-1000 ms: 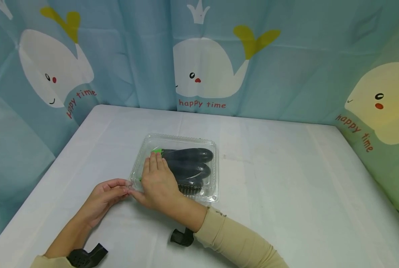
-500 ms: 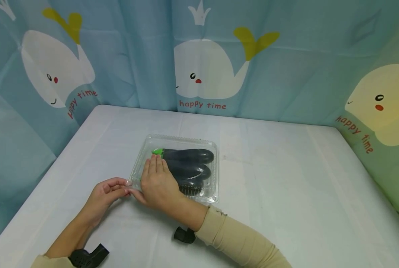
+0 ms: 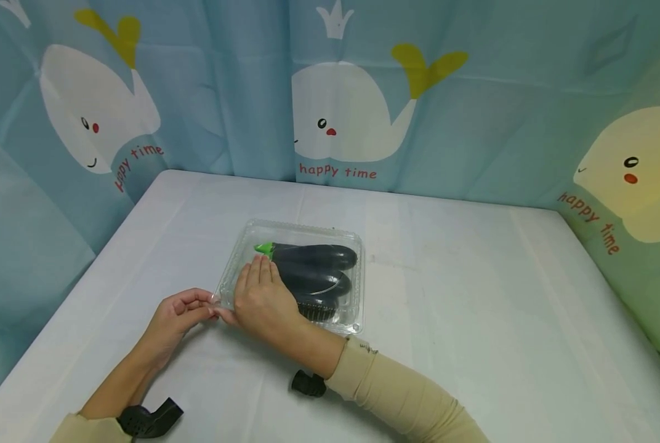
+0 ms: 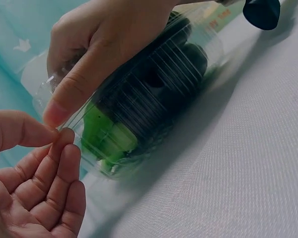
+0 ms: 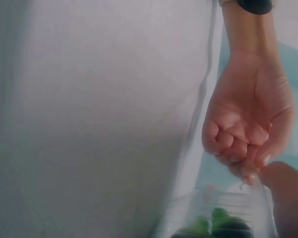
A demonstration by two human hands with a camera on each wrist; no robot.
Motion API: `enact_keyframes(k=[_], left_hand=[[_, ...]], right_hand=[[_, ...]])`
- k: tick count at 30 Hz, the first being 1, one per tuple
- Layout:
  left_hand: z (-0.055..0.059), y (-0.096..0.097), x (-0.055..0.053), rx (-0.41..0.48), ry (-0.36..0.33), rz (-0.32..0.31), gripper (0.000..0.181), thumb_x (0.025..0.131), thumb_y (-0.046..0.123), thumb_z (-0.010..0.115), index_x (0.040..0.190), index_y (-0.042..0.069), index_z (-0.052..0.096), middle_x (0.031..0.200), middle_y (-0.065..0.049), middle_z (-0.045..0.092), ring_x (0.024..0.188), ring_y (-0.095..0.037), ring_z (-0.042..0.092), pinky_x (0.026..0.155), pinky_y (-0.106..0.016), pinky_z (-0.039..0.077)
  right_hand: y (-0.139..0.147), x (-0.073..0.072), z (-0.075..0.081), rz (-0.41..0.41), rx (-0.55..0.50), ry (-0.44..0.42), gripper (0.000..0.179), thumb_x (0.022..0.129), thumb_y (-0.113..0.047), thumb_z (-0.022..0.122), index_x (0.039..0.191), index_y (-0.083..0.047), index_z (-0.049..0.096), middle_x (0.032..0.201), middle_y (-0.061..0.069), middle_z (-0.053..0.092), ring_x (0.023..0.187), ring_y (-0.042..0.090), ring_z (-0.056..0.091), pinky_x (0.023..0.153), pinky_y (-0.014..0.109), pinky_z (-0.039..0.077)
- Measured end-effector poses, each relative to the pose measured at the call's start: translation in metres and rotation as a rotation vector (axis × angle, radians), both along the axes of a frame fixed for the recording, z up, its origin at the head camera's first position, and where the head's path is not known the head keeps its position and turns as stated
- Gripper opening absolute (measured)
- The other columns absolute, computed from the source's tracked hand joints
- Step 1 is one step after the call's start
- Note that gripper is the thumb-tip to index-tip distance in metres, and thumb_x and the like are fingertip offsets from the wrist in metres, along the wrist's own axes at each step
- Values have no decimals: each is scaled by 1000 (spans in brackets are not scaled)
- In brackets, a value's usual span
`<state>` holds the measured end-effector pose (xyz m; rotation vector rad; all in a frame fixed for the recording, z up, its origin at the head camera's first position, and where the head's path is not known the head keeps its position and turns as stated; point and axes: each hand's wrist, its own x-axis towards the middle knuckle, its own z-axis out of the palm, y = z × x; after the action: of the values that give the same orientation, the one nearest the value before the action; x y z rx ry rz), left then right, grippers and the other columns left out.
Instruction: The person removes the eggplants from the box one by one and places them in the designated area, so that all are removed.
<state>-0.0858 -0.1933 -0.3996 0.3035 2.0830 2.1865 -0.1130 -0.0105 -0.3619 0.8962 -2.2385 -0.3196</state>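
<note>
A clear plastic clamshell box [image 3: 299,229] with its lid down lies on the white table, left of the middle. Inside are several dark eggplants [image 3: 316,255] with green stem ends [image 4: 102,129]. My left hand [image 3: 180,317] pinches the near-left corner of the rim between thumb and index finger, its other fingers loosely curled in the left wrist view. Flat across the left part of the lid lies my right hand [image 3: 266,304], fingers straight. Its thumb [image 4: 62,106] points to that same corner, close by the left fingertips, and its palm hides part of the eggplants.
A white cloth covers the table [image 3: 474,307], which stretches far to the right of the box. Blue curtains with whale prints [image 3: 346,114] stand behind and at the sides. Each wrist carries a black camera mount [image 3: 151,419] close over the table.
My right fingers have slid slightly back toward me on the lid, so more of the top eggplant's green stem shows. The left hand keeps its pinch on the corner.
</note>
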Motion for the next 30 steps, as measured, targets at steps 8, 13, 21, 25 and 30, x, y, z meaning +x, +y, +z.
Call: enact_keyframes(k=[8, 13, 21, 25, 30], left_hand=[[0, 0, -2, 55, 14, -21, 12, 87, -8, 54, 93, 0, 61, 82, 1, 66, 76, -9, 62, 70, -21, 54], [-2, -1, -3, 87, 29, -34, 19, 87, -9, 52, 92, 7, 62, 82, 1, 66, 76, -8, 62, 71, -21, 54], [-7, 1, -1, 67, 58, -5, 16, 88, -8, 52, 92, 4, 61, 81, 1, 66, 75, -10, 62, 71, -21, 53], [-5, 4, 0, 39, 22, 24, 7, 89, -6, 52, 91, -4, 57, 78, 1, 66, 74, -10, 62, 71, -21, 52], [-5, 7, 1, 36, -15, 55, 6, 90, -3, 52, 90, -3, 58, 77, 0, 66, 73, -11, 62, 71, -21, 52]], right_hand=[[0, -3, -1, 19, -9, 35, 76, 88, -63, 38, 99, 7, 67, 97, 21, 66, 93, 29, 64, 84, 37, 53], [0, -2, -2, 26, -2, 64, 73, 88, -61, 40, 97, 6, 68, 94, 20, 67, 90, 28, 65, 81, 36, 54], [1, -2, 6, 52, -33, 64, 72, 86, -63, 43, 90, 4, 68, 90, 19, 67, 86, 27, 66, 78, 35, 55], [2, -1, 1, 64, -34, 82, 74, 84, -65, 43, 92, 5, 68, 93, 21, 67, 88, 29, 65, 80, 37, 55], [3, -1, 0, 79, -67, 47, 67, 83, -56, 48, 95, 7, 66, 96, 23, 65, 92, 31, 64, 83, 40, 53]])
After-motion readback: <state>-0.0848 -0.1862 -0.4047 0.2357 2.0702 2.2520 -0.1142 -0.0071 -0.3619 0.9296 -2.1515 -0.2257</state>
